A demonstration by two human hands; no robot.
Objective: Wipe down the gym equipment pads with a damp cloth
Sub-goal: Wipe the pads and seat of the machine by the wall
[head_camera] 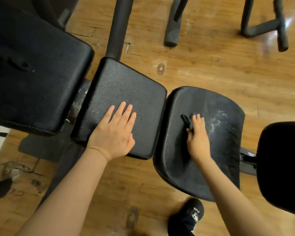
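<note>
Wooden gym floor (203, 79) | left hand (114, 132) lying flat, bracing square black vinyl pad (126, 92) | right hand (197, 138) gripping dark crumpled cloth (188, 120), wiping curved black seat pad (216, 150) | advice: be pressing firmly toward white residue (217, 120) on the right.

Premises: a gym. Evidence: black padded bench sections (126, 99) on a steel frame at centre, black tubular equipment legs (266, 26) at 1 o'clock, worn wood-plank floor (211, 68) throughout.
</note>
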